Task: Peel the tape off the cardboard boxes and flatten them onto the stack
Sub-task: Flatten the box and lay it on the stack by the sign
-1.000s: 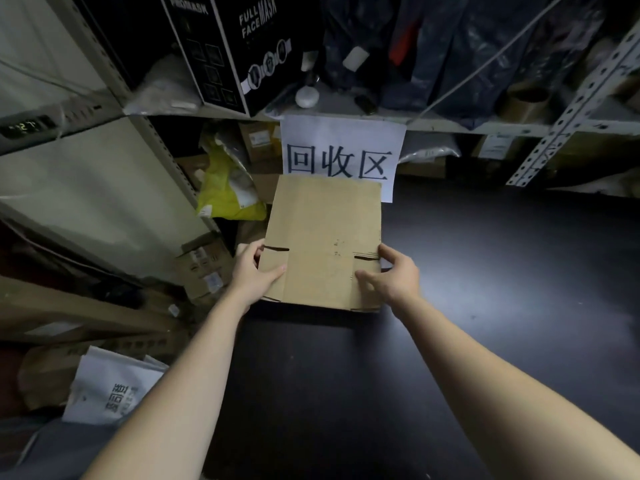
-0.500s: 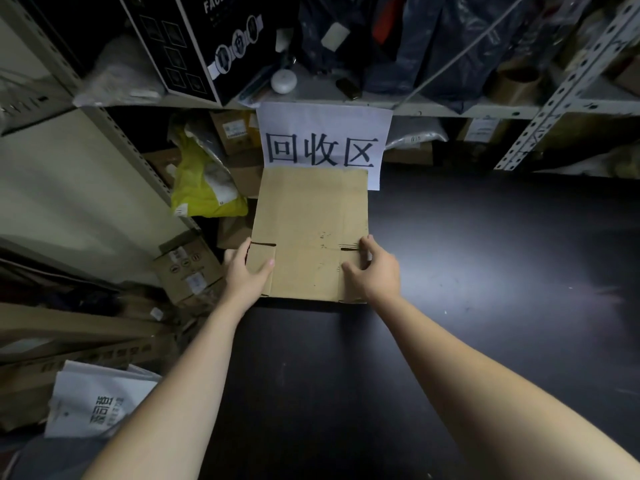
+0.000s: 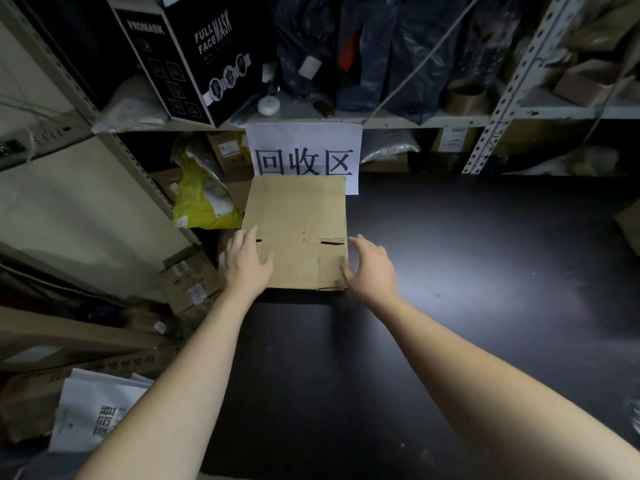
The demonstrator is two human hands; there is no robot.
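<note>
Both hands have let go: my left hand [image 3: 247, 261] and right hand [image 3: 372, 268] hover open, empty, flanking the flattened cardboard [image 3: 298, 220] at the far left corner of the tabletop [image 3: 467, 271]. A nudge could slide it off.

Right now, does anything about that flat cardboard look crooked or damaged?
Nothing much. The cardboard lies flat and square on the dark table, below the paper sign. Only its near right corner looks slightly uneven, with layered edges not quite lined up, and a few small scuffs mark its middle.
</note>
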